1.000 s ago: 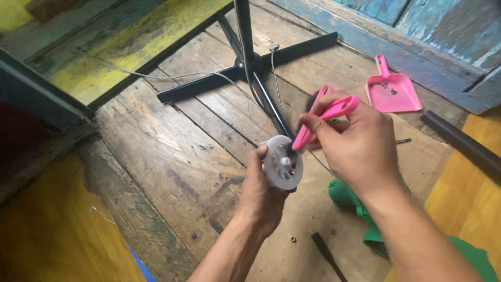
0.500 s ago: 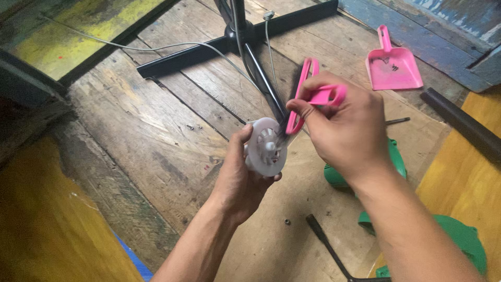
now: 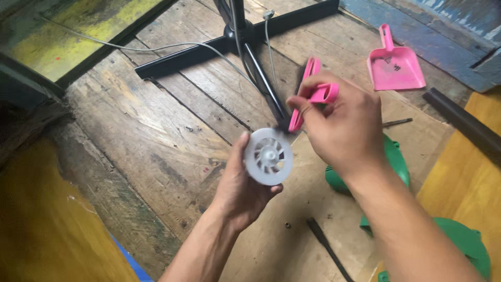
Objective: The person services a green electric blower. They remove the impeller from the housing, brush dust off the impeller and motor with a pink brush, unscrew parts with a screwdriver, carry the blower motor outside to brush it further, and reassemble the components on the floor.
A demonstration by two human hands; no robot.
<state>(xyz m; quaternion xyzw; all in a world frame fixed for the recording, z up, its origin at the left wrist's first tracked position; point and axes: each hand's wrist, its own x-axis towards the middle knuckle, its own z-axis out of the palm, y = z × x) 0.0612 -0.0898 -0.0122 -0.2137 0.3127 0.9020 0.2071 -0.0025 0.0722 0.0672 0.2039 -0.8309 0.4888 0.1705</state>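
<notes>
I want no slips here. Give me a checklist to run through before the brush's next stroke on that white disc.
1. Left hand has a grip on the white slotted disc: ok.
2. Right hand grips the pink brush: ok.
3. Brush tip at the disc's upper rim: ok.
4. Disc face turned to the camera: ok.
5. Disc slots free of dust: cannot tell.
6. Pink dustpan lies apart on the wooden floor: ok.

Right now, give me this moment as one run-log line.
left hand: holds white vented round part | right hand: holds pink brush at its rim | setting: wooden floor, pink dustpan beyond
</notes>
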